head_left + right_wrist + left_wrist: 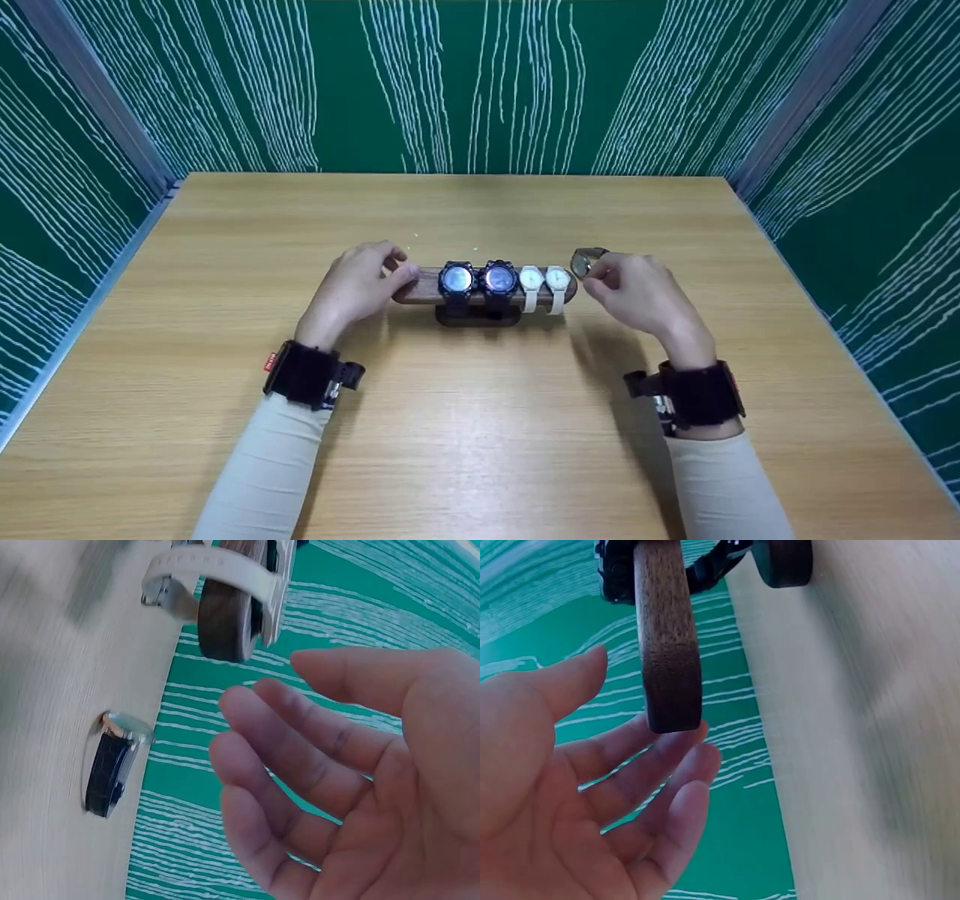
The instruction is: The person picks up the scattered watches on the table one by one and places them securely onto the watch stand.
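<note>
A wooden watch stand point(409, 291) stands mid-table. Its bar carries a black digital watch point(457, 280), a second black watch point(499, 278), and two white watches, a left one point(531, 279) and a right one point(557, 279). At the bar's left end is my left hand point(352, 289). In the left wrist view its thumb is apart from the wood point(669, 660) and the fingers bend loosely by the tip; contact is unclear. Past the right end, my right hand point(649, 292) holds nothing, fingers relaxed. A dark-strapped watch point(111, 765) lies on the table beside that hand, partly hidden in the head view.
The wooden table point(472, 435) is bounded by green panels with white wavy lines point(480, 90) at the back and sides. Black camera bands sit on both wrists, the left band point(304, 375) and the right band point(701, 394). The stand's dark base point(478, 318) is under the bar.
</note>
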A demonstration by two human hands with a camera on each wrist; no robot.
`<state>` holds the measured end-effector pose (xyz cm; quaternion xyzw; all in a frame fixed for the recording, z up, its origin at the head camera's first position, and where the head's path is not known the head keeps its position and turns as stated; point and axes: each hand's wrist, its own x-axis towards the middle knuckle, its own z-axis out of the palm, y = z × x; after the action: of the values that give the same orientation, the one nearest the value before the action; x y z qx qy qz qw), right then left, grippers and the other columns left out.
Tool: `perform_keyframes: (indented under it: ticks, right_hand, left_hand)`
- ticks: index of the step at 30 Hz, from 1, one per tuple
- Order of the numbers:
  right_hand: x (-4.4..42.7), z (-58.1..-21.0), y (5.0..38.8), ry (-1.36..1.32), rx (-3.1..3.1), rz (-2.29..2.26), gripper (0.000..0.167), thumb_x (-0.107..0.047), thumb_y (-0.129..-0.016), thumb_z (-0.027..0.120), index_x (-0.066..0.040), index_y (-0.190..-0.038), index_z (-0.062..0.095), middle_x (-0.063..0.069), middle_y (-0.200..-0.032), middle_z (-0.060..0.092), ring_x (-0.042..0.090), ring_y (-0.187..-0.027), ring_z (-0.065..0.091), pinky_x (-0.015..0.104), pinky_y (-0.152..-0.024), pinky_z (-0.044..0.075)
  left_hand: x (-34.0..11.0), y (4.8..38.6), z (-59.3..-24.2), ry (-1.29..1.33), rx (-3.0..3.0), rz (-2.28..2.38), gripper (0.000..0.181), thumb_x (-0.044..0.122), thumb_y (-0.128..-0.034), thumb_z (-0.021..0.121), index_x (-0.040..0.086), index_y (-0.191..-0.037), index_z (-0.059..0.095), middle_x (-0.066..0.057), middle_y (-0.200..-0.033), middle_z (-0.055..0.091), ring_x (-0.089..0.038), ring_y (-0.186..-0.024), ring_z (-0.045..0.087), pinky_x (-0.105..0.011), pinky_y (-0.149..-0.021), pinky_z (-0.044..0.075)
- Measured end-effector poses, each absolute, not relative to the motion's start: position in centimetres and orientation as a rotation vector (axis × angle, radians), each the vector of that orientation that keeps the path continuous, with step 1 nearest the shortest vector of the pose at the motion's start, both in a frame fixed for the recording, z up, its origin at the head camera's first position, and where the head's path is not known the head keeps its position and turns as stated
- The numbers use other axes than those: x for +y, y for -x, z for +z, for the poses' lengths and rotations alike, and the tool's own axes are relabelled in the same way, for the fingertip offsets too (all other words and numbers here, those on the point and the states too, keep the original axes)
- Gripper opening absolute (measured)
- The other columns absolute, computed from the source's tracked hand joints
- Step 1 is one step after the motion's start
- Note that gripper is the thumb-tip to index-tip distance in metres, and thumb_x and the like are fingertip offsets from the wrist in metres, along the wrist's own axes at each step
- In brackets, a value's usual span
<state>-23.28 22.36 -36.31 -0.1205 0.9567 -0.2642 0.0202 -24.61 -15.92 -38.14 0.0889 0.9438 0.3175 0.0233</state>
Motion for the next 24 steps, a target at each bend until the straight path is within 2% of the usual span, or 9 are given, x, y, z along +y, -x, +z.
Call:
perform_keyframes:
  ticks: [7, 14, 17, 21, 24]
  right_hand:
    - [23.6, -36.7, 23.9, 0.363, 3.006, -0.874, 0.024, -0.018, -0.104, 0.064, -0.003, -0.121, 0.073, 0.017, -0.109, 0.075, 0.032, -0.094, 0.069, 0.048, -0.084, 0.054]
    - [24.6, -37.4, 24.6, 0.336, 3.017, -0.919, 0.032, -0.014, -0.104, 0.064, 0.001, -0.132, 0.066, 0.022, -0.126, 0.070, 0.041, -0.112, 0.065, 0.056, -0.095, 0.053]
    - [24.9, -38.0, 24.9, 0.345, 3.009, -0.907, 0.039, -0.010, -0.103, 0.065, 0.003, -0.139, 0.061, 0.026, -0.138, 0.063, 0.047, -0.125, 0.058, 0.063, -0.104, 0.048]
    - [25.2, -38.9, 25.4, 0.337, 2.969, -0.863, 0.051, -0.011, -0.103, 0.065, 0.003, -0.151, 0.051, 0.029, -0.156, 0.047, 0.051, -0.144, 0.041, 0.068, -0.118, 0.033]
    - [25.4, -39.8, 25.8, 0.339, 2.942, -0.812, 0.060, -0.014, -0.104, 0.063, 0.002, -0.158, 0.042, 0.029, -0.165, 0.034, 0.054, -0.152, 0.028, 0.070, -0.122, 0.023]
  left_hand:
    - [-15.3, 24.4, -37.6, -0.392, 3.028, 0.970, 0.042, 0.039, -0.1067, 0.065, 0.011, -0.139, 0.065, -0.010, -0.146, 0.062, -0.032, -0.140, 0.052, -0.054, -0.117, 0.040]
    - [-14.6, 24.2, -37.2, -0.551, 3.106, 0.896, 0.041, 0.039, -0.1055, 0.067, 0.017, -0.140, 0.065, -0.006, -0.147, 0.060, -0.031, -0.143, 0.049, -0.056, -0.121, 0.033]
    - [-14.3, 24.0, -37.1, -0.604, 3.121, 0.881, 0.040, 0.038, -0.1054, 0.068, 0.017, -0.139, 0.066, -0.005, -0.143, 0.062, -0.030, -0.142, 0.049, -0.057, -0.121, 0.032]
    - [-14.0, 23.8, -36.9, -0.677, 3.135, 0.856, 0.038, 0.037, -0.1060, 0.067, 0.018, -0.139, 0.066, -0.005, -0.142, 0.063, -0.030, -0.142, 0.049, -0.057, -0.122, 0.031]
    - [-13.8, 23.6, -36.9, -0.716, 3.138, 0.847, 0.038, 0.037, -0.1062, 0.066, 0.018, -0.139, 0.066, -0.005, -0.142, 0.064, -0.029, -0.142, 0.050, -0.056, -0.122, 0.032]
